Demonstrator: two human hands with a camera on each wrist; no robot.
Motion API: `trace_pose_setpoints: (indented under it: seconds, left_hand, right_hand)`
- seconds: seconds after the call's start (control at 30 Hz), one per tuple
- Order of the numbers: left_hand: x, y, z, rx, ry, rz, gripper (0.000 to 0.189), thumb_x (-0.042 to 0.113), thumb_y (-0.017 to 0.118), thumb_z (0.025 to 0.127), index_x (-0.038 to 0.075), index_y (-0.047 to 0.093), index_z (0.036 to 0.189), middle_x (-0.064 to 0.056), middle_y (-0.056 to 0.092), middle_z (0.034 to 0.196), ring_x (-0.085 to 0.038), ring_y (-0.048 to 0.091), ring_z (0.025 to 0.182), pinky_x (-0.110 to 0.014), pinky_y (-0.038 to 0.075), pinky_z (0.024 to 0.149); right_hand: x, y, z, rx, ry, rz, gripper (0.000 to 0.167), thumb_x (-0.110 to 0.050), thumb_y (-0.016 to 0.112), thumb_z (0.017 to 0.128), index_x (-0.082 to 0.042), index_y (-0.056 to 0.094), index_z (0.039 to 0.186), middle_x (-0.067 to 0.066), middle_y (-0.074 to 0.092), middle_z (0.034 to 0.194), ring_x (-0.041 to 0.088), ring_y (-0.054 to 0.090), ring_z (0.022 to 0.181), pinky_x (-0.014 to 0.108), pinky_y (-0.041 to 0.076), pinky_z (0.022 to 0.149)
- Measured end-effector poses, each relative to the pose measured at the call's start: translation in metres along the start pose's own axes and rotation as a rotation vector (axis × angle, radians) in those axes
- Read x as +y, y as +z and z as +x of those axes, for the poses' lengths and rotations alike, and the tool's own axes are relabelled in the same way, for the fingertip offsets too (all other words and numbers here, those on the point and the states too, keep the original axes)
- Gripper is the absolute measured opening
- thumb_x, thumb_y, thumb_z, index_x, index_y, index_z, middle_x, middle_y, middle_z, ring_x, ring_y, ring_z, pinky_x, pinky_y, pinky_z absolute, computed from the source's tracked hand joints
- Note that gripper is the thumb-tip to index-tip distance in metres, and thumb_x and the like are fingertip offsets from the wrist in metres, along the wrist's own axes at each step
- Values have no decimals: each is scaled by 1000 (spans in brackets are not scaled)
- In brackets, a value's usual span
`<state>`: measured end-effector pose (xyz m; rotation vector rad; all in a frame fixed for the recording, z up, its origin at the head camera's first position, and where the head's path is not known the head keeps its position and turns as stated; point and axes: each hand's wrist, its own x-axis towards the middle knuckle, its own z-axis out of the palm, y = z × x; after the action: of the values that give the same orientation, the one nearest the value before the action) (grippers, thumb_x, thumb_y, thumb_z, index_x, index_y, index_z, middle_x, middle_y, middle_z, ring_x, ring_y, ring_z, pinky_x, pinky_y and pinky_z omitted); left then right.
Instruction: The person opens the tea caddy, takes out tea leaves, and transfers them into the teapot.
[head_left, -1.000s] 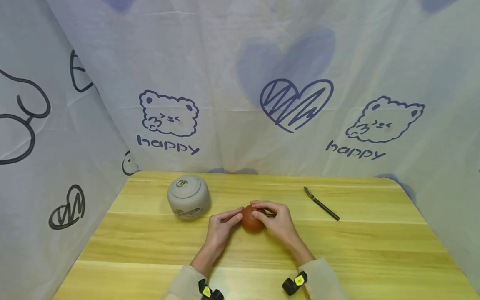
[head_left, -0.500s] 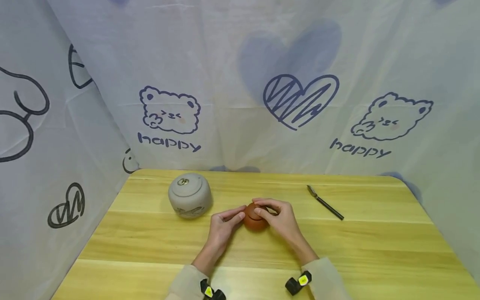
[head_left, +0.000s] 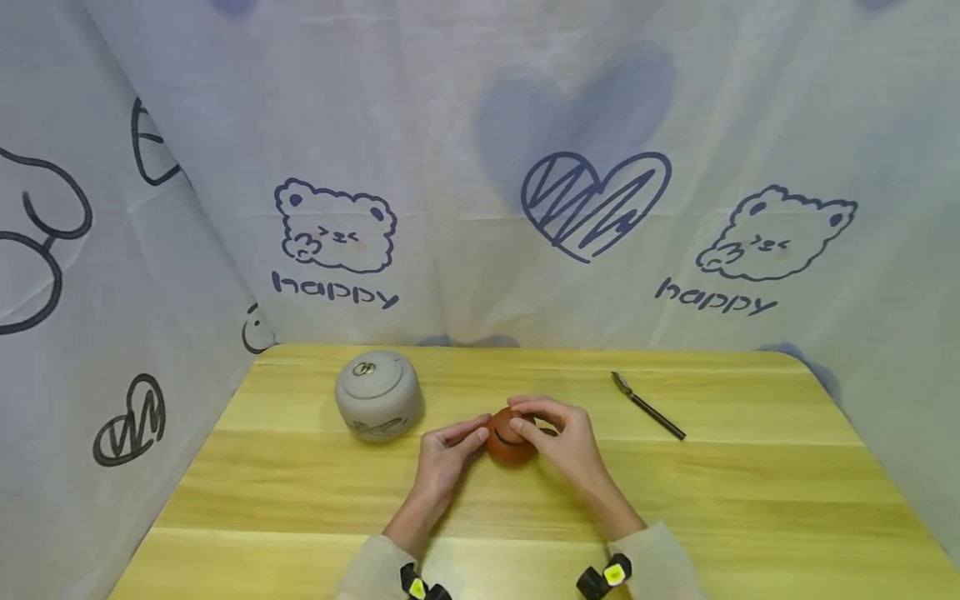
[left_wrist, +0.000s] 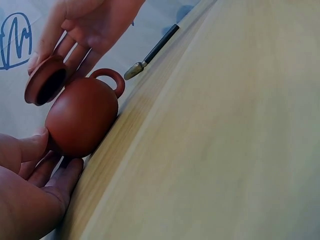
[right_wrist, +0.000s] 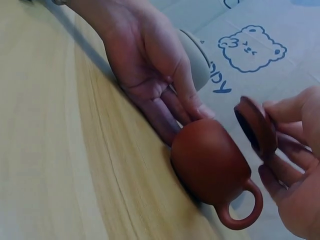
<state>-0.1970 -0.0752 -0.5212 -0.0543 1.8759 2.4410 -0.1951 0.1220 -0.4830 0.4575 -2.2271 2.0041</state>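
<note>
A reddish-brown clay teapot (head_left: 512,455) stands on the wooden table, its loop handle (right_wrist: 256,206) on the right-hand side. My left hand (head_left: 441,462) pinches the pot's left side between thumb and fingers; the spout is hidden there. Above the pot, my right hand (head_left: 572,440) holds the round teapot lid (right_wrist: 259,129) by its top, thumb on one side and fingers on the other. Both wrist views show the lid tilted and apart from the pot body (left_wrist: 82,117), its dark hollow underside (left_wrist: 52,86) showing.
A grey lidded jar (head_left: 379,396) stands to the left, behind my left hand. On the right lies a thin dark-handled tool with a pointed metal head (head_left: 621,382). A printed cloth (head_left: 465,275) hangs right behind the table's back edge.
My right hand has lifted the lid off the teapot; a dark gap has opened between lid and body. The left hand keeps its grip on the pot's side.
</note>
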Motion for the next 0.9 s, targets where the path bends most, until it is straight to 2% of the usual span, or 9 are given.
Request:
trace_pose_setpoints:
  seconds: [0.13, 0.23, 0.5, 0.7, 0.9]
  left_hand:
    - [-1, -3, -3, 28, 6, 19, 27, -2, 73, 93, -11, 71, 119, -22, 71, 121, -19, 68, 114, -26, 57, 92]
    - [-2, -3, -2, 22, 2, 7, 28, -2, 73, 93, -11, 71, 119, -20, 71, 120, -17, 68, 113, -25, 57, 92]
    - [-2, 4, 1, -5, 17, -10, 29, -2, 72, 94, -14, 69, 120, -23, 70, 122, -17, 68, 112, -25, 57, 92]
    - [-1, 4, 1, -4, 18, -9, 28, -2, 71, 95, -13, 69, 120, -24, 69, 123, -16, 68, 112, -25, 57, 93]
    - [0, 2, 0, -1, 32, -5, 28, -2, 71, 95, -13, 69, 121, -24, 69, 123, -16, 68, 112, -25, 57, 93]
  right_hand:
    - [-4, 0, -6, 2, -2, -19, 22, -14, 78, 94, -2, 77, 112, 10, 72, 124, 27, 66, 119, 37, 58, 94]
    - [-8, -2, -11, 19, -11, -52, 19, -15, 78, 93, -5, 78, 110, 8, 73, 122, 25, 67, 117, 38, 57, 95]
    - [-11, -15, -26, 12, -51, -120, 15, -15, 78, 93, -10, 78, 107, 5, 74, 119, 21, 70, 107, 33, 58, 85]
    - [-8, -21, -39, -2, -70, -102, 14, -9, 76, 93, -8, 76, 107, 7, 74, 119, 21, 68, 115, 29, 54, 101]
    - [-5, -27, -50, -7, -60, -106, 14, -11, 76, 94, -10, 76, 108, 8, 73, 121, 23, 66, 119, 25, 50, 104]
